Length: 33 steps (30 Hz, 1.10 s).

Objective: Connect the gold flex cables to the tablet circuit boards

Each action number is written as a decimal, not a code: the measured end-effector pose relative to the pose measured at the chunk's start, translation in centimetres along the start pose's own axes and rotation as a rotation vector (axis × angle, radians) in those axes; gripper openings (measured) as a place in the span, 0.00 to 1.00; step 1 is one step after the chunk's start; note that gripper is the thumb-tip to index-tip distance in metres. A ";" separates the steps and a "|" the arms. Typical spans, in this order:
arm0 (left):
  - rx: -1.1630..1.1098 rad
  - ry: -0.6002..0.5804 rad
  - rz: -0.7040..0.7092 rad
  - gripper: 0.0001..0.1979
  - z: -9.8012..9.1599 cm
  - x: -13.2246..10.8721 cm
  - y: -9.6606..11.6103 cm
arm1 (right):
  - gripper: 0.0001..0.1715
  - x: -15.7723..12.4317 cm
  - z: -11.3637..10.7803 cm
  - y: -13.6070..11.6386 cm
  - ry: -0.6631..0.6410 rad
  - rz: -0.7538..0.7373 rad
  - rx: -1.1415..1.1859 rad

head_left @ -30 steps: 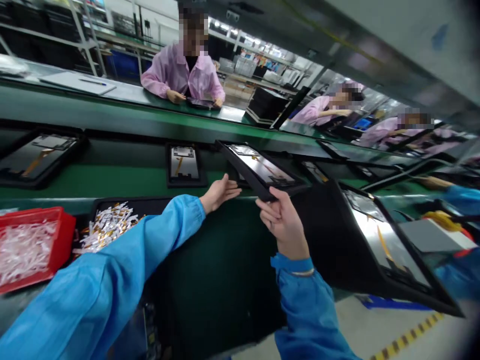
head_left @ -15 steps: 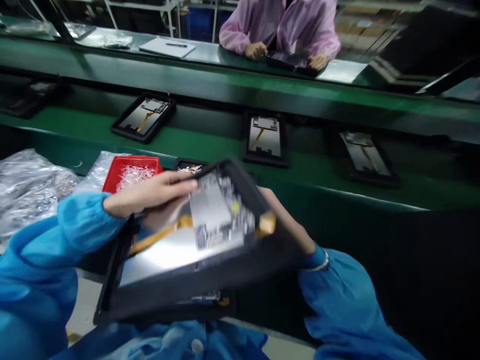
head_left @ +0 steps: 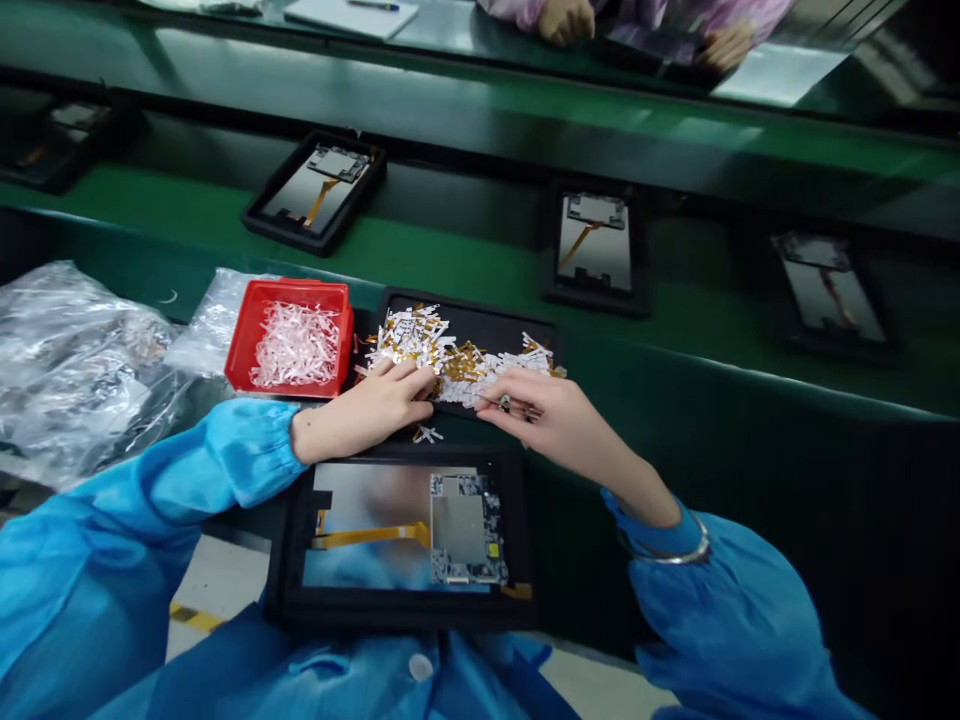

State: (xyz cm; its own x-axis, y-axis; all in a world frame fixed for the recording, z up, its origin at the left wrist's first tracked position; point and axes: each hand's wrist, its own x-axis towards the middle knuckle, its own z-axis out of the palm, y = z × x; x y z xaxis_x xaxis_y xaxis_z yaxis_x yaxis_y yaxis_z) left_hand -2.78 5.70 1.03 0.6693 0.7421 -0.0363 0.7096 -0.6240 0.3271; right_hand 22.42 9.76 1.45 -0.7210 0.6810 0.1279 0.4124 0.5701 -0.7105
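Both your hands are at the black tray [head_left: 491,318] of white and amber strips [head_left: 412,340]. Your left hand [head_left: 360,410] lies palm down at its near-left edge, fingers loosely bent, tips in the pile; can't tell whether that grip has hold of a strip. Your right hand [head_left: 566,420] is over the pile's right part, grip pinched closed, thumb against fingers, on a small metallic item [head_left: 506,403], mostly hidden.

Framed panel [head_left: 360,500] sits flat between you and the tray, below your hands, neither touching it: circuit board [head_left: 459,530] at its right end, orange ribbon [head_left: 367,537] running left from that. A few loose strips [head_left: 427,434] lie between panel and tray. Red bin [head_left: 289,388] of clear pieces [head_left: 296,345] just left of the tray, plastic bags [head_left: 82,370] further left. Four similar panels lie along the green surface [head_left: 450,250] beyond.
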 end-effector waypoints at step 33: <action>-1.131 0.217 -0.269 0.09 -3.9 -4.3 3.7 | 0.13 -5.0 1.9 -3.1 0.373 -0.104 0.089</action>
State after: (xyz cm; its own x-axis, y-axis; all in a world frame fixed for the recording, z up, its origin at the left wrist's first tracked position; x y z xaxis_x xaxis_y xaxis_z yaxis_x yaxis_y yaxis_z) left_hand -3.89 1.19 6.07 0.3990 0.9107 -0.1065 0.1507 0.0495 0.9873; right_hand 23.69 3.72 1.71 -0.4980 0.7514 0.4330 0.2862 0.6137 -0.7358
